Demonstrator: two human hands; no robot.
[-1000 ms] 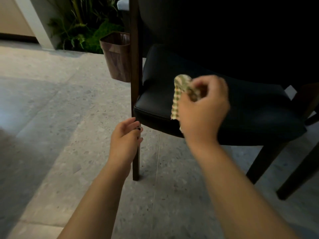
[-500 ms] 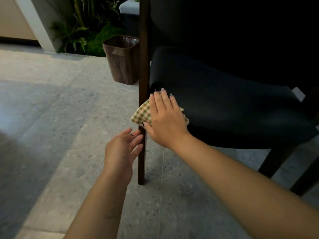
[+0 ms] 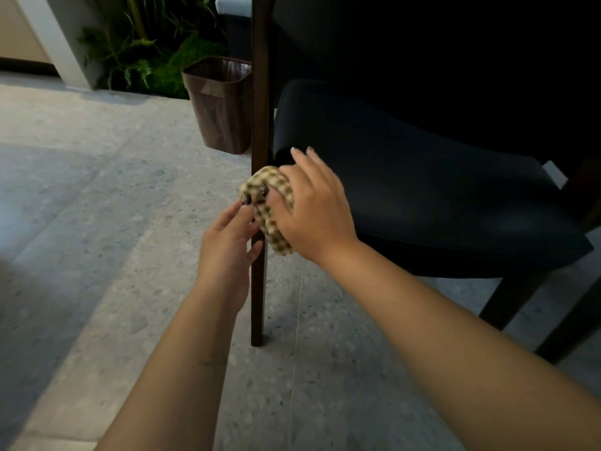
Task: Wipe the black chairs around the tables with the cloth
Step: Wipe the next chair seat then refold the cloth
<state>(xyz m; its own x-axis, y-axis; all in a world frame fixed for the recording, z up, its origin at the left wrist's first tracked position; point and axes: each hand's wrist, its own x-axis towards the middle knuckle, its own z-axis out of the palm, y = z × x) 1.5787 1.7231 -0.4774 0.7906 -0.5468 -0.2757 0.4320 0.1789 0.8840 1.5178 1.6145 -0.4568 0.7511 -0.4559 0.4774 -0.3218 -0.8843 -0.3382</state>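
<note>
A black chair (image 3: 422, 190) with a padded seat and dark wooden legs stands in front of me on the right. A bunched green-and-cream checked cloth (image 3: 276, 219) sits at the seat's front left corner, against the front leg (image 3: 258, 288). My right hand (image 3: 315, 206) lies over the cloth and holds it against that corner, its fingers reaching onto the seat and its thumb hooked on the fabric. Just left of the leg, my left hand (image 3: 227, 245) touches the cloth's edge with its fingertips.
A brown waste bin (image 3: 221, 105) stands on the speckled grey floor (image 3: 97, 222) behind the chair's left side, with green plants (image 3: 146, 60) beyond it. More dark chair legs (image 3: 569, 327) show at the right. A white pillar (image 3: 61, 37) rises at the far left.
My right hand went from holding the cloth up over the seat to pressing it on the front left corner, then bunching it by the leg. My left hand rose to touch the cloth.
</note>
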